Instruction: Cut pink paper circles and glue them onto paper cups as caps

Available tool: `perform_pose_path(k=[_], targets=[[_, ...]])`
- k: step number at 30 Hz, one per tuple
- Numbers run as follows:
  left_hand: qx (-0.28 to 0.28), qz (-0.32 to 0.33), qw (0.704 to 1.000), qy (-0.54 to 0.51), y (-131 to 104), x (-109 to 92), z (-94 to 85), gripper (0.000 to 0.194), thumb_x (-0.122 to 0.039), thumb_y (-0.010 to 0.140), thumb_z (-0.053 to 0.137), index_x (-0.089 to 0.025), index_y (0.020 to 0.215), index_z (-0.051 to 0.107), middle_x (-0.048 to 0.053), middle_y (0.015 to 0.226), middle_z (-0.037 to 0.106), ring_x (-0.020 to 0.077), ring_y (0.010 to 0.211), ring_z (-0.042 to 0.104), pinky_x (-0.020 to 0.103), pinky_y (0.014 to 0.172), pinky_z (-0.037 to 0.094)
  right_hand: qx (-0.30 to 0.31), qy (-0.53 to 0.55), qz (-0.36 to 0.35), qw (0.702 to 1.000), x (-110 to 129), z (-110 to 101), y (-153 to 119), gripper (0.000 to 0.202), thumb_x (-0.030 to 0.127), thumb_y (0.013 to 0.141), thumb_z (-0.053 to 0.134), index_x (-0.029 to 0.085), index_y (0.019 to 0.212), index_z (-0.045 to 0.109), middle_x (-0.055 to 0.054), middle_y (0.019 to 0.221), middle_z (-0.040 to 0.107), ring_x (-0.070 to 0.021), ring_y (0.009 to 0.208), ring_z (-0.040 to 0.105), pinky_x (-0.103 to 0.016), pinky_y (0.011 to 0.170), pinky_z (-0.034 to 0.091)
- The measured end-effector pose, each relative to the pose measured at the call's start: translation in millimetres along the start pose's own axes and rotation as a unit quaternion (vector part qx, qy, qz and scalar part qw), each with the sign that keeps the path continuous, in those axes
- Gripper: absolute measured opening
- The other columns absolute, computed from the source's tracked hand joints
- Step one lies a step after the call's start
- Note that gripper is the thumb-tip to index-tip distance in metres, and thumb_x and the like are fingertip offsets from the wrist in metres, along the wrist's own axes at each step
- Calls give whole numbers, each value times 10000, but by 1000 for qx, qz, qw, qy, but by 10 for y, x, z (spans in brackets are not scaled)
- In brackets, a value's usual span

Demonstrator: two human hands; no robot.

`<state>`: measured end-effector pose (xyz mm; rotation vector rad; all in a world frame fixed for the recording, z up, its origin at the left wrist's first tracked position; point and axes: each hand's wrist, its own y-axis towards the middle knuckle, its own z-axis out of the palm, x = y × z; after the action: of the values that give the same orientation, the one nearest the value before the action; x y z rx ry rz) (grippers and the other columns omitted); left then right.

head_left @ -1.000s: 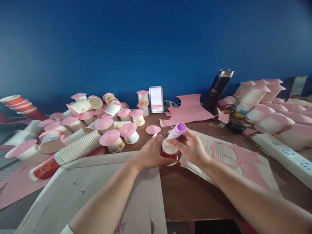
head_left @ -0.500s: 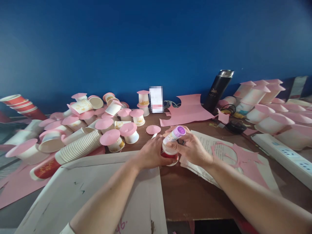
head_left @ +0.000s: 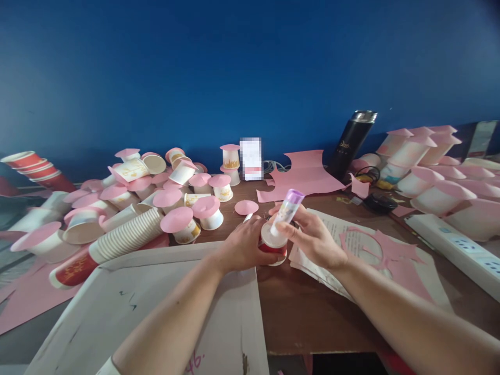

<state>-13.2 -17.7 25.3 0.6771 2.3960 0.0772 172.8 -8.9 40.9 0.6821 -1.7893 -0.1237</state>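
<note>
My left hand point(head_left: 250, 244) is wrapped round a red paper cup point(head_left: 272, 244), which stands upside down with its white base on top. A glue stick point(head_left: 287, 209) with a purple end is gripped in my right hand point(head_left: 314, 237), tilted, its lower end touching the cup's base. What looks like a small white cap or stick point(head_left: 250, 217) shows by my left fingers; I cannot make out whether they hold it. Just behind my hands, a pink paper disc point(head_left: 246, 208) lies flat on the brown table.
Paper cups topped with pink discs point(head_left: 176, 220) crowd the left; more point(head_left: 441, 195) fill the right. A nested cup stack point(head_left: 127, 237) lies by a white board point(head_left: 167, 312). Cut pink paper point(head_left: 302, 177), a black flask point(head_left: 349, 146), printed sheets point(head_left: 328, 224) and a power strip point(head_left: 457, 250) are around.
My right hand has shifted slightly right and tipped the glue stick more upright, its purple end now higher. More of the cup's white base shows. My left hand keeps its hold on the cup.
</note>
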Motion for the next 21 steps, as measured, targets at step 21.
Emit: perform_pose_path(k=[21], targets=[[-4,22,1000,-16,5,14,2,570,-470,685,709,-228,1171,535,78,1145,590,278,1075,560,423,964,437,-26,-49,29,998,25,112,8,217,281,811,654,246,1023,684,-21,990,701,-215,905,647,-353,823,501]])
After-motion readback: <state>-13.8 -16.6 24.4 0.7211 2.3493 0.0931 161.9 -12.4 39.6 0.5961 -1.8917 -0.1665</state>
